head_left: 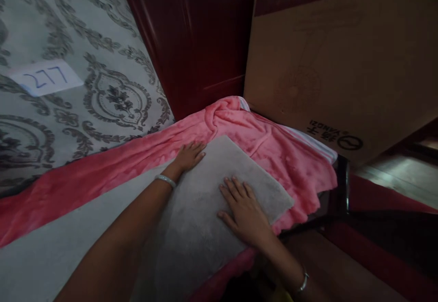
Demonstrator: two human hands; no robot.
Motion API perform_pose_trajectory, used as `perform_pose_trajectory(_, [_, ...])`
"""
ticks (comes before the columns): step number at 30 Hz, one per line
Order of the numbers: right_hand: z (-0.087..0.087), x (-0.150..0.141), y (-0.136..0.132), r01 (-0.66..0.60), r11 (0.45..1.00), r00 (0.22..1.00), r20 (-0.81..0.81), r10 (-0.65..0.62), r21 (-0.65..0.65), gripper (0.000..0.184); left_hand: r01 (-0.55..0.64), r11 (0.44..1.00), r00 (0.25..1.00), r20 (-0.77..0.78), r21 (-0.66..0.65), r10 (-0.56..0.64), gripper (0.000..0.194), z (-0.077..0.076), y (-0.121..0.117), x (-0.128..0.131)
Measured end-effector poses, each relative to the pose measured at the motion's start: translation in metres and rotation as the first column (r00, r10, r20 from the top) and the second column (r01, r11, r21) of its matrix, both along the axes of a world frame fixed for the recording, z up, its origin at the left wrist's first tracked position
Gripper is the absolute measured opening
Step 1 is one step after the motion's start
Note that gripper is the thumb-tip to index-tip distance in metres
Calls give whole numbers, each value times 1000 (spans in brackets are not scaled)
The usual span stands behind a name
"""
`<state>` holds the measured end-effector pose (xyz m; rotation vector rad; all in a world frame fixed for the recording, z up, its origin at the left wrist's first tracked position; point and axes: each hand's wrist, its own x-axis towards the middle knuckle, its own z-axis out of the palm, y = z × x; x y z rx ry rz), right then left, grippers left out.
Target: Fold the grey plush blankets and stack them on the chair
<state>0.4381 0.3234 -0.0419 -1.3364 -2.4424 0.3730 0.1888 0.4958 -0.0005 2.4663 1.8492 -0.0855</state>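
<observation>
A grey folded towel (205, 201) lies on a pink fleece blanket (267, 142) spread over a table. My left hand (189, 156) rests at the towel's far left edge, fingers lying flat on the cloth, a pale bangle on the wrist. My right hand (244, 210) lies palm down on the towel's right half, fingers stretched out and slightly apart, a bracelet on its wrist. Neither hand holds anything.
A large cardboard box (335, 65) leans at the right, by the blanket's corner. Patterned grey wallpaper with a paper label reading 277 (46, 77) is at the left. A dark red door (195, 42) stands behind. The table's dark edge (342, 188) drops to the floor.
</observation>
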Motion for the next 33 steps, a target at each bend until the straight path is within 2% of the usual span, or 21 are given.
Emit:
perform_pose_trajectory(3, [3, 1, 0, 1, 1000, 1000, -21, -1, 1, 68, -42, 996, 997, -66, 84, 47, 57, 6, 3, 17])
perform_pose_trajectory(5, [6, 1, 0, 5, 1000, 1000, -30, -5, 0, 69, -16, 988, 998, -50, 153, 24, 57, 7, 2, 36])
perform_pose_trajectory(8, [13, 6, 0, -17, 1000, 999, -52, 16, -6, 63, 153, 978, 987, 35, 141, -159, 58, 4, -2, 73])
perform_pose_trajectory(11, [20, 14, -1, -74, 997, 989, -132, 71, -14, 41, 376, 925, 922, 79, 46, -379, 55, -1, -14, 107])
perform_pose_trajectory(13, [22, 21, -2, -39, 999, 980, -197, 34, -23, 31, 433, 901, 898, 67, 43, -435, 55, -4, -20, 121])
perform_pose_trajectory(15, [21, 28, -2, 60, 998, 972, -225, -64, -27, 26, 412, 908, 909, 38, 76, -416, 56, -5, -19, 124])
perform_pose_trajectory(17, [16, 33, -1, 140, 990, 965, -220, -141, -19, 26, 373, 923, 927, 9, 96, -376, 57, -7, -7, 119])
perform_pose_trajectory(20, [7, 38, -2, 160, 987, 967, -198, -158, -5, 32, 335, 939, 942, -2, 81, -336, 60, -11, 23, 104])
perform_pose_trajectory(23, [1, 38, -4, 194, 981, 973, -130, -190, 14, 43, 284, 956, 956, 49, 76, -288, 63, -16, 51, 93])
perform_pose_trajectory(26, [-3, 36, -6, 226, 974, 974, -36, -225, 20, 53, 212, 976, 972, 89, 54, -216, 65, -17, 67, 91])
perform_pose_trajectory(30, [-7, 34, -6, 224, 973, 974, 1, -225, 53, 54, 27, 999, 999, 28, 46, -28, 71, -10, 68, 99])
perform_pose_trajectory(33, [-11, 35, -6, 239, 966, 971, -3, -240, 103, 53, -97, 988, 995, 5, 122, 97, 76, -3, 51, 103])
